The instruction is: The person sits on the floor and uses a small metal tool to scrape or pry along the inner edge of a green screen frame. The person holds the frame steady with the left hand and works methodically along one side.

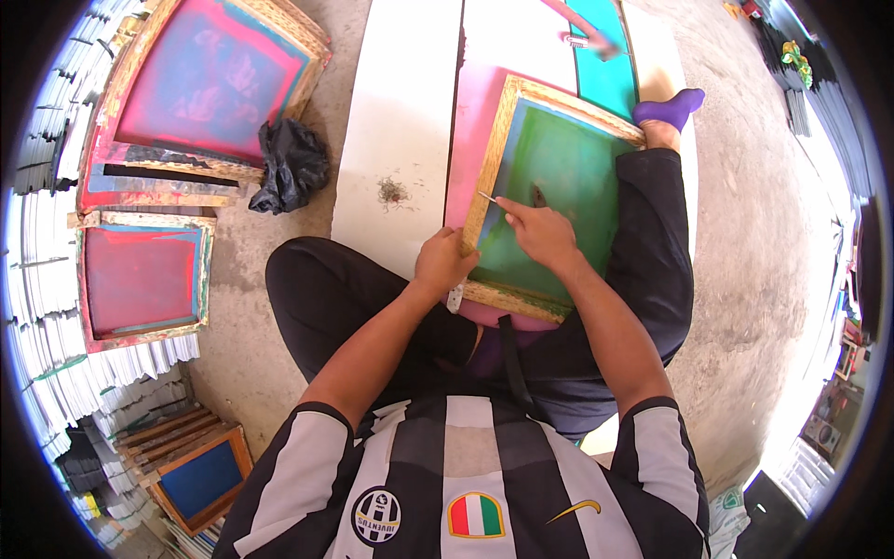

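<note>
A wooden screen frame (491, 166) with green mesh (559, 186) rests tilted on my lap as I sit on the floor. My left hand (442, 264) grips the frame's near left corner. My right hand (540, 233) lies over the mesh and pinches a thin metal tool (487, 197) whose tip points at the inner left edge of the frame. A small dark spot (538, 196) sits on the mesh just past my fingers.
White boards (400, 102) with a small clump of scrapings (392, 193) lie ahead. A black crumpled bag (292, 163) and other frames (200, 79) (140, 279) lie at left. Stacked frames (191, 470) sit near left; concrete floor (764, 233) at right.
</note>
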`<state>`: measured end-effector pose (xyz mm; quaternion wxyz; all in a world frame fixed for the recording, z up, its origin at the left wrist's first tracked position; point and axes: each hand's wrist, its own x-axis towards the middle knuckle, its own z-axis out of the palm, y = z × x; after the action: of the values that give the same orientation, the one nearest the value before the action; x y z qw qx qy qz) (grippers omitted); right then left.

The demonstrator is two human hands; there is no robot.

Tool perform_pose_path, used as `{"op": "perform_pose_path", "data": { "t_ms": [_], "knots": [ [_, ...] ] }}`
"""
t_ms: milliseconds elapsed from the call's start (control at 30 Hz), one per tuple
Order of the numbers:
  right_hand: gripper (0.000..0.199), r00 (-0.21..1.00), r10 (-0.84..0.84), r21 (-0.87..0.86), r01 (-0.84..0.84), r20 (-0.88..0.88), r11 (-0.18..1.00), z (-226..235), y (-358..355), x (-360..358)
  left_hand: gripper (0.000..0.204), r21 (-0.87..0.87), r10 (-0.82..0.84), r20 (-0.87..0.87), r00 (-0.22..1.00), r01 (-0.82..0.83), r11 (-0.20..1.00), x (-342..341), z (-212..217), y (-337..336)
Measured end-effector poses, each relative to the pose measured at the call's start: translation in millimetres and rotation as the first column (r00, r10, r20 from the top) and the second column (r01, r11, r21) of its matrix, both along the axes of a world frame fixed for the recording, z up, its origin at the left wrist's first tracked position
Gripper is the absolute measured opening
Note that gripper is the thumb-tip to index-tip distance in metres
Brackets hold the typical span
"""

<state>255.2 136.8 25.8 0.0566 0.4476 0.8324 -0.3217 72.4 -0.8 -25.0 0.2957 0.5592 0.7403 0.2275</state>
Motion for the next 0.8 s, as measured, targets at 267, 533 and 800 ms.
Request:
{"op": "perform_pose_path", "data": {
  "t_ms": [267, 533, 800],
  "knots": [
    [0.044, 0.959, 0.161, 0.040, -0.175, 0.233, 0.984, 33, 1, -18, 0.039, -0.010, 0.018, -0.012, 1.000, -0.019, 1.000, 1, -2, -1],
    [0.044, 0.993, 0.090, -0.105, -0.097, -0.072, 0.990, -26, 14, -2, 0.041, -0.039, 0.031, -0.062, 0.998, -0.034, 0.999, 4, -8, 2],
    [0.041, 0.954, -0.079, -0.357, -0.031, -0.288, 0.934, -52, 18, 11, 0.039, 0.027, 0.007, -0.047, 0.999, -0.006, 1.000, 2, -11, 2]
  ]
}}
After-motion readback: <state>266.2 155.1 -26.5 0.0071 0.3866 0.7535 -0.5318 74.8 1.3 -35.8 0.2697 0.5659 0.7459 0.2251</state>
